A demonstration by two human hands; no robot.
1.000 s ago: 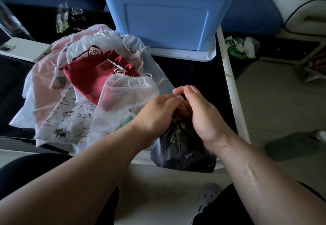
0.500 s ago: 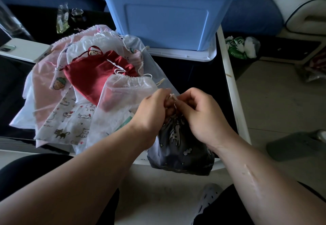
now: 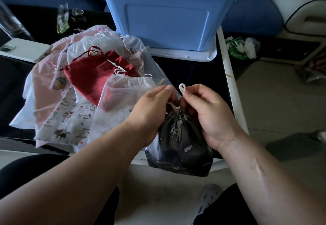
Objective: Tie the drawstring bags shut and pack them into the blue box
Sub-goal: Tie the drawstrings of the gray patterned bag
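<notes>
A dark grey drawstring bag (image 3: 181, 145) with white animal prints hangs over the table's near edge, its mouth gathered tight. My right hand (image 3: 210, 115) pinches a white loop of its drawstring (image 3: 182, 88) just above the bag's mouth. My left hand (image 3: 151, 111) pinches the other strand of the cord beside it. A pile of flat bags lies to the left: a red satin bag (image 3: 93, 76), a translucent white bag (image 3: 121, 97), a cat-print bag (image 3: 70, 122) and pink ones (image 3: 42, 90). The blue box (image 3: 167, 13) stands behind, open at the top.
The box sits on a white lid (image 3: 185, 55) on the dark table (image 3: 194, 76). A white phone (image 3: 23, 50) lies at far left, a small packet (image 3: 62, 20) behind the pile. Crumpled green and white wrappers (image 3: 241, 46) lie right of the table. My knees are below.
My hands have drawn slightly apart above the grey bag's mouth. A white loop of cord now stands up from my right fingers, where before the hands were pressed together over the mouth.
</notes>
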